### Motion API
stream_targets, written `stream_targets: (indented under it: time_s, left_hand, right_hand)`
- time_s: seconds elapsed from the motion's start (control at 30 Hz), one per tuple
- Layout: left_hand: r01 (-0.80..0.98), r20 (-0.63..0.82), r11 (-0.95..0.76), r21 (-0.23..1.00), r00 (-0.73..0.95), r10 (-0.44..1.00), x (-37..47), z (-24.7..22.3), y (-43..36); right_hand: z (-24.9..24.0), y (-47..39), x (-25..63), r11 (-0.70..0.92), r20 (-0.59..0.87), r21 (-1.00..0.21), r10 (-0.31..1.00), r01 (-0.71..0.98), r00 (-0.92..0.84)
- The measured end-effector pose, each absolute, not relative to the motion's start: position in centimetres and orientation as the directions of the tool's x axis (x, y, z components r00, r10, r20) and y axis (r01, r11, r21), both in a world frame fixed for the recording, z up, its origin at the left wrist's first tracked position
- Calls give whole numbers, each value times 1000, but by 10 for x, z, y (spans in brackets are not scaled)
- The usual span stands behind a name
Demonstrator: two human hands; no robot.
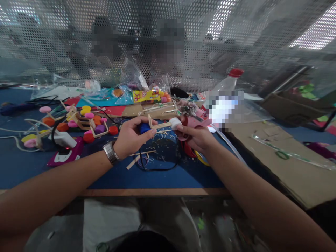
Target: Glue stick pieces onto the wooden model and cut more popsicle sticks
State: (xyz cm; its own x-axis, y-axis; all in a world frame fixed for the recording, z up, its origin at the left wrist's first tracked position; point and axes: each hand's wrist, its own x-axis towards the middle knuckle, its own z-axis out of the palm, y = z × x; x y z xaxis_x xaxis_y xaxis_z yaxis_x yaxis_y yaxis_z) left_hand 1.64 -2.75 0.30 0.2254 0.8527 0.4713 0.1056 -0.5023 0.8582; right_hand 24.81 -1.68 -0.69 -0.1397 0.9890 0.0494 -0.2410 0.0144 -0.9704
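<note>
My left hand (pixel 133 136) is closed around a small frame of wooden craft sticks (pixel 163 125) and a blue round piece (pixel 145 128). The sticks reach across to the right, where a white bottle cap (pixel 175 123) sits at their end. Thumb and fingers of my right hand (pixel 198 138) pinch this cap. Against the right hand is a pink tool that looks like a glue gun (pixel 194 121); whether the fingers also grip it I cannot tell. Loose sticks (pixel 133 162) and pale shavings lie on the blue table (pixel 110 178) below.
Craft-stick models with colourful round pieces (pixel 76 122) stand at the left, beside a purple power strip (pixel 67 152) with a white plug. A black cord (pixel 160 170) loops in front of my hands. Behind are a yellow packet (pixel 145 95), a bottle (pixel 227 84) and a lit screen (pixel 223 108). Cardboard (pixel 273 154) lies right.
</note>
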Motion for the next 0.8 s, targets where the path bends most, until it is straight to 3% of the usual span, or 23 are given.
stream_targets:
  time_s: [0.2,0.8]
  left_hand:
    - [256,502,-547,797,223,835,16,4,-27]
    - [319,484,-543,777,249,839,15,3,-25]
  right_hand:
    - [-12,-17,246,18,41,-982,992,-186,-121]
    - [-20,-16,251,88,88,-996,990,1,-112]
